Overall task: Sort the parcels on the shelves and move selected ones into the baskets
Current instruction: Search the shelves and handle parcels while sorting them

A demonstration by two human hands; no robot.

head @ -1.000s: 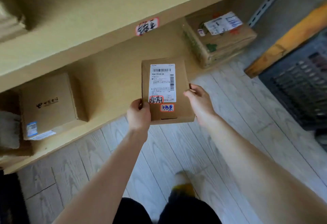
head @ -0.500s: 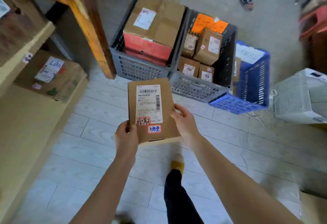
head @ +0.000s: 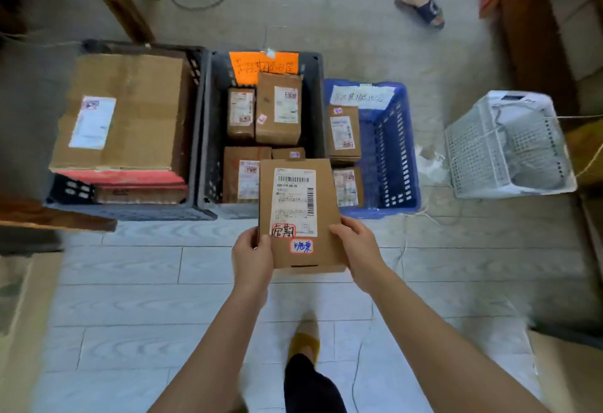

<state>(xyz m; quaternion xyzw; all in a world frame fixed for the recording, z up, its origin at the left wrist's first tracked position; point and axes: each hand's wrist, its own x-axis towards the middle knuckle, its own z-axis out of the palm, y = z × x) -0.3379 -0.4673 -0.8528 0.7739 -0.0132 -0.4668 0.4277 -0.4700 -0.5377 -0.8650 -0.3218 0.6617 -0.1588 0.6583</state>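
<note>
Shelves gone from view, the baskets now fill mid-frame. Mid-carry, the left hand [head: 251,259] and right hand [head: 359,249] each grip the parcel [head: 298,213] by its lower edge, centre frame, above the black basket [head: 204,118]; next, likely, choosing a basket and lowering it in.

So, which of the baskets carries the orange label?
The dark grey basket second from the left; the blue basket beside it has a white label.

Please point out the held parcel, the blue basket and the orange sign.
held parcel [head: 297,207], head view, on its white shipping label.
blue basket [head: 396,158], head view, on its right wall.
orange sign [head: 263,64], head view, on its middle.
</note>
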